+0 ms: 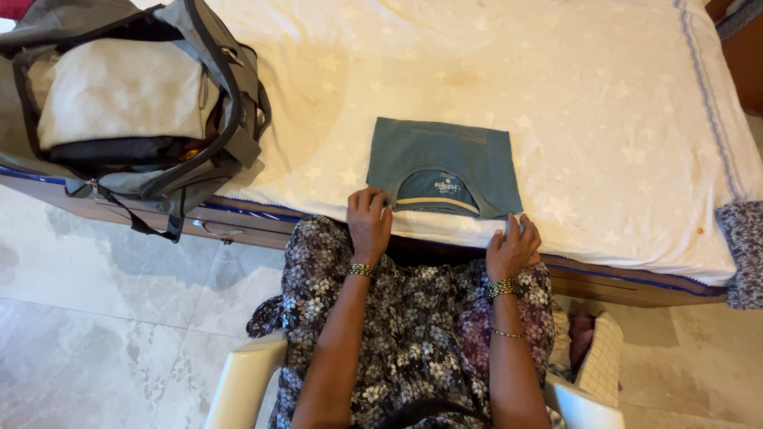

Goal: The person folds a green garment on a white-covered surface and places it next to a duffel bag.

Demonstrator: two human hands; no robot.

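Left hand (369, 222) flat, fingers loose, pressing near left corner of folded teal T-shirt (443, 167) — right hand (513, 248) open too, fingertips on near right corner. Shirt lies on white star-print bed (604, 119), close to near edge. Open grey backpack (131, 103) sits far left — stuffed with clothes.

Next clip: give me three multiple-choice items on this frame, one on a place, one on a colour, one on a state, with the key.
1. Where does the backpack sit?
A. on the floor
B. on the bed's left corner
C. on the chair

2. What colour is the folded shirt?
A. teal
B. red
C. yellow

3. How is the backpack?
A. zipped shut
B. open, with folded cloth inside
C. upside down

Key: 1 B, it rests on the bed sheet at the left edge. 2 A, the shirt under the left hand and right hand is teal. 3 B, its flap gapes and a cream cloth shows inside.
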